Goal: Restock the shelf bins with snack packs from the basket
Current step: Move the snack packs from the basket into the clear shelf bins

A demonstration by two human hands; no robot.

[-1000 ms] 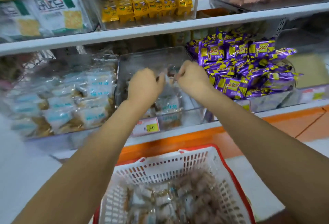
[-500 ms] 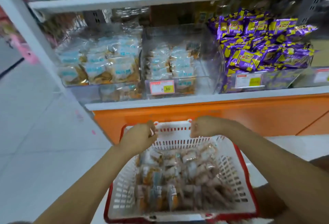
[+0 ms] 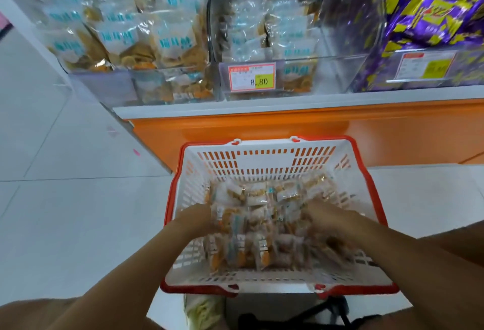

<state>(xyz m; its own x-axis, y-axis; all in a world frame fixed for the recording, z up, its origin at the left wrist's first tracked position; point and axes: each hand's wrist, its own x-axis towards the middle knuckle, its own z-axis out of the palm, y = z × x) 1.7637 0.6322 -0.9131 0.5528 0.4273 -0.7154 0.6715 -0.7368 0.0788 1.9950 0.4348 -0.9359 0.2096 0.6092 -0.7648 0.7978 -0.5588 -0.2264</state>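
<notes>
A white basket with a red rim (image 3: 264,162) sits in front of me, below the shelf. Several clear snack packs (image 3: 262,214) with orange contents lie piled inside it. My left hand (image 3: 196,221) presses into the pile from the left and my right hand (image 3: 331,218) from the right. The fingers of both are buried among the packs, and the right hand is blurred. On the shelf above, the middle clear bin (image 3: 340,73) carries an 8.80 price tag (image 3: 252,78) and is partly filled with the same kind of packs.
A full bin of clear packs (image 3: 131,41) stands left of the middle bin, and a bin of purple packs (image 3: 432,15) to its right. The shelf has an orange base (image 3: 262,125). White tiled floor (image 3: 65,198) spreads left. A dark object (image 3: 314,311) lies under the basket.
Both hands left the middle bin, came down over the basket rim and now dig into the pile of packs. The view has tilted down towards the basket.
</notes>
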